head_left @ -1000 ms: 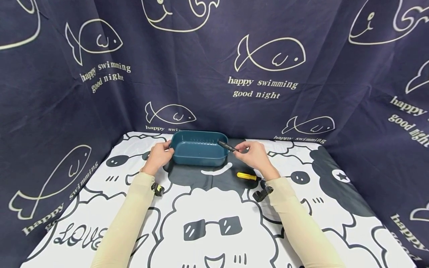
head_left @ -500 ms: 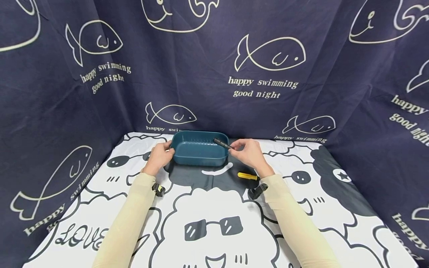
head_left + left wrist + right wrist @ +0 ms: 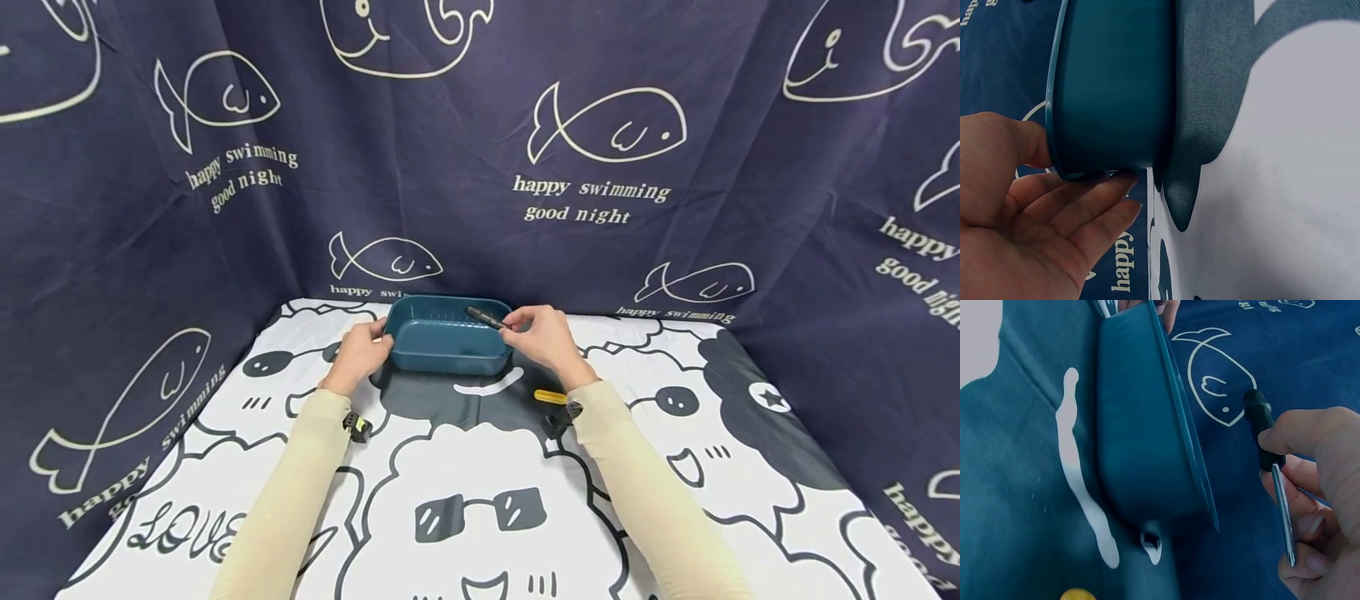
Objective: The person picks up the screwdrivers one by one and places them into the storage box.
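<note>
A teal rectangular plastic bin [image 3: 450, 362] stands at the back of the table. My left hand [image 3: 358, 357] grips its left end; in the left wrist view the thumb is at the rim and the fingers [image 3: 1100, 203] lie along the end wall. Between thumb and fingers, my right hand [image 3: 546, 340] pinches a small screwdriver [image 3: 483, 317] with a black handle [image 3: 1260, 415] and a bare metal shaft [image 3: 1283, 512]. The handle end points left, over the right part of the bin; the shaft lies toward my palm.
A yellow tool handle [image 3: 550, 397] lies on the table below my right hand, its other end hidden by my wrist. The white and grey tablecloth [image 3: 495, 450] has printed sheep. A dark blue fish-print curtain [image 3: 480, 208] rises right behind the bin.
My right hand has moved left with the screwdriver, bringing it further over the bin. My left hand keeps its grip on the bin's left end. The right wrist now covers more of the yellow-handled tool.
</note>
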### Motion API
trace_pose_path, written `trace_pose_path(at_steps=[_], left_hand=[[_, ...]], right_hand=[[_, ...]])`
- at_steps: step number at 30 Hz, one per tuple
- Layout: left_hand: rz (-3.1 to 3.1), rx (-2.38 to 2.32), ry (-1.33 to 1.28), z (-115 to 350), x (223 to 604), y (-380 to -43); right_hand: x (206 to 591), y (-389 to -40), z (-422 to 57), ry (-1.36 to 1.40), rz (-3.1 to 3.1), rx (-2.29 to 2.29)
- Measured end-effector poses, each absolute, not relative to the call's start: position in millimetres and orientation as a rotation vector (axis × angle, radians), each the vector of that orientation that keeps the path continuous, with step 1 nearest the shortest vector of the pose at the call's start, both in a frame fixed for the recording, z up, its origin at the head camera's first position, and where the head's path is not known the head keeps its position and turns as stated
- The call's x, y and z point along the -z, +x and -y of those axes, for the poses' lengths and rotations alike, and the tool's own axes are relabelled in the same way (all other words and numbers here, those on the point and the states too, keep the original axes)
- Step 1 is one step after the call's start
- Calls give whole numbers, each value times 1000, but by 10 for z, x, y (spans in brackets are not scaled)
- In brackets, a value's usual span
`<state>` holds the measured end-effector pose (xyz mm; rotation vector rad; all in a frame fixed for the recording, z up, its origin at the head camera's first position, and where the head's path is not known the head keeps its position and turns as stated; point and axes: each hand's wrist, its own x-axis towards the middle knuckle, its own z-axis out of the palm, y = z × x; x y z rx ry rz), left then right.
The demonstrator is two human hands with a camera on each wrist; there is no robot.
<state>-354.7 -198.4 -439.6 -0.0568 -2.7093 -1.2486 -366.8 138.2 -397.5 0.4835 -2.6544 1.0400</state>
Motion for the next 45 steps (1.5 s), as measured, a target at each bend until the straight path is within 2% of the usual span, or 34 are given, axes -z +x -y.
trace_pose_path(at_steps=[18,29,45], left_hand=[[2711,1247,-49,1962,4411,-3561],[2710,1249,-38,1959,4409,-3562],[2703,1267,-45,1964,4396,-3530]], right_hand=[[3999,-3810,-974,451,2683,-1015],[4083,-3883,-839,384,2717,-1006],[4168,-3896,-700,424,2689,-996]])
